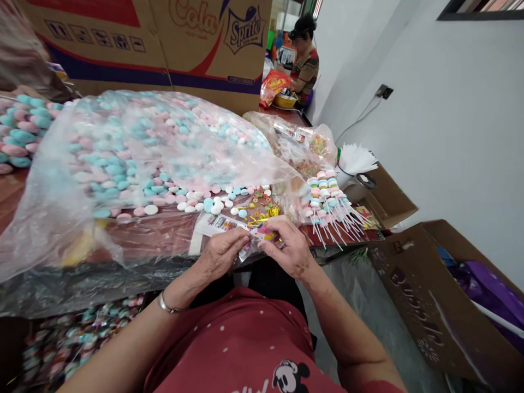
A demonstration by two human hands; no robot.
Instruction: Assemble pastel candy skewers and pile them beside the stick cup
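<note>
Sitting at the front edge of the bench, a small clear packet is pinched by the left hand and the right hand, one at each end. A bunch of made candy sticks is laid near the right front corner. Loose pink, blue and white candies are spilled from a big clear bag in the middle, and the bag is packed full. Some work looks done, but much more looks left.

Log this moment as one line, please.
left hand: pinching small packet | right hand: pinching same packet | nearby on table: bag of pastel candies, candy skewers
</note>
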